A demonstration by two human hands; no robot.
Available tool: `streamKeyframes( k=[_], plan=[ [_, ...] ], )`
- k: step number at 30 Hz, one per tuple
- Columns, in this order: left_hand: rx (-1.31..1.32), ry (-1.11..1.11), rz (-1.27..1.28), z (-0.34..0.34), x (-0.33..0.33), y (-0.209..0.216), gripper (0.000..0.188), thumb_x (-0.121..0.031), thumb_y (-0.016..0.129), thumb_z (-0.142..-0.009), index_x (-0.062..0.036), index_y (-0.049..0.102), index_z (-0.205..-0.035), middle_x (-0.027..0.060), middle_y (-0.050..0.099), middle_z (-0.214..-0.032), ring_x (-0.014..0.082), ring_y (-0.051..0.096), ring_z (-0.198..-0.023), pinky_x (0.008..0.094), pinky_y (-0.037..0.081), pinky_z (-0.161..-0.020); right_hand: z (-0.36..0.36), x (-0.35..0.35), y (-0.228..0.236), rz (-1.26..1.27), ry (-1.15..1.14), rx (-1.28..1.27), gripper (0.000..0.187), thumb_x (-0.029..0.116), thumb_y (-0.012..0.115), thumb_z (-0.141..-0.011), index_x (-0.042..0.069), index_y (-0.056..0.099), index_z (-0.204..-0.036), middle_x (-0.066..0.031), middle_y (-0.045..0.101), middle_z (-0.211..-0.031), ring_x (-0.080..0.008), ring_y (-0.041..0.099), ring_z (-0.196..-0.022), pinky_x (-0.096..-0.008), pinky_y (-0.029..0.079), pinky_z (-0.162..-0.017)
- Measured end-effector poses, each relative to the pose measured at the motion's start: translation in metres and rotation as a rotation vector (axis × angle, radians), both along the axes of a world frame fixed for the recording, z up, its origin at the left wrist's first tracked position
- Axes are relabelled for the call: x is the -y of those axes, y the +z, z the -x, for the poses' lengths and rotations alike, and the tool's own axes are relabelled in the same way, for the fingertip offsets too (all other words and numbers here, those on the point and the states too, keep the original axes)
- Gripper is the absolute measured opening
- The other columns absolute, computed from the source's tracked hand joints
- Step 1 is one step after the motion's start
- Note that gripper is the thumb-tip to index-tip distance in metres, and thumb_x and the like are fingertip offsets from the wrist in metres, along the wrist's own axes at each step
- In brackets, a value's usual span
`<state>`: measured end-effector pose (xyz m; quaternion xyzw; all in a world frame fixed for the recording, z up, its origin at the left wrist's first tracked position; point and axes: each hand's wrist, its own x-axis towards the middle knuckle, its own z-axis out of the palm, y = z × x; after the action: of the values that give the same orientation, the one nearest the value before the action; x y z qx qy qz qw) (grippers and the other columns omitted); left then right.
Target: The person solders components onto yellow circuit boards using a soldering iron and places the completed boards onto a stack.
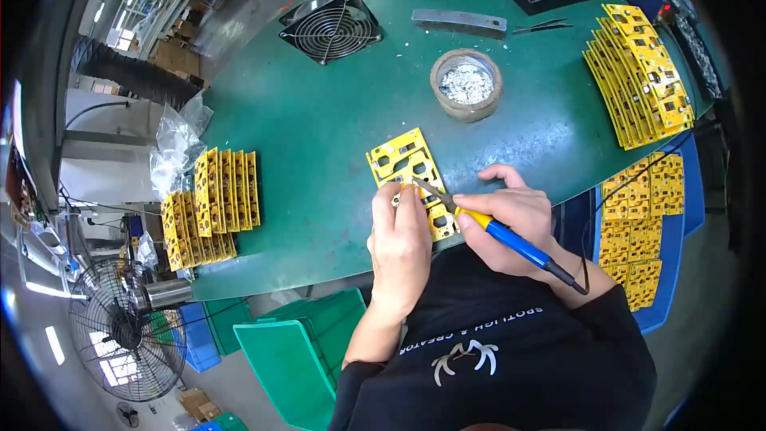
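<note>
A yellow circuit board panel with cut-out openings lies on the green table in front of me. My right hand grips a soldering iron with a blue and yellow handle, its metal tip slanting to the middle of the panel. Close by the tip, the fingers of my left hand are pinched together over the panel's left part. Whatever sits between those fingertips is too small and hidden to make out. A dark cord hangs from the iron's back end.
Yellow board stacks stand at left and right. Beyond the panel are a round tub of silvery bits, a small fan, a metal bar, tweezers and a parts tray. A blue bin holds more boards.
</note>
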<state>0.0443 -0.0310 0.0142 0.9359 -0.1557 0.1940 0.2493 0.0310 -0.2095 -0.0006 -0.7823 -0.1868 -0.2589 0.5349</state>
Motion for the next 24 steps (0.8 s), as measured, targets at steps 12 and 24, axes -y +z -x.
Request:
streamKeyframes(
  k=[12,24],
  plan=[
    [-0.103,0.021,-0.111,0.004,-0.004,0.006,0.032,0.0,0.068,-0.098,-0.0002,0.069,-0.13,0.0216,0.061,-0.127,0.0377,0.074,-0.09,0.0441,0.061,-0.071,0.0,-0.001,0.001,0.017,0.023,-0.004,0.023,0.003,0.082,-0.079,0.002,0.077,-0.102,-0.0101,0.079,-0.083,-0.0207,0.077,-0.069,-0.0462,0.056,-0.093],
    [-0.202,0.045,-0.135,0.008,-0.006,0.008,0.036,-0.002,0.067,-0.1,-0.0035,0.066,-0.136,0.0199,0.058,-0.121,0.038,0.072,-0.084,0.047,0.058,-0.068,-0.002,0.013,0.003,-0.041,-0.165,0.056,0.021,0.002,0.081,-0.08,0.0,0.079,-0.101,-0.0116,0.077,-0.08,-0.0224,0.074,-0.066,-0.0474,0.058,-0.091]
  ],
)
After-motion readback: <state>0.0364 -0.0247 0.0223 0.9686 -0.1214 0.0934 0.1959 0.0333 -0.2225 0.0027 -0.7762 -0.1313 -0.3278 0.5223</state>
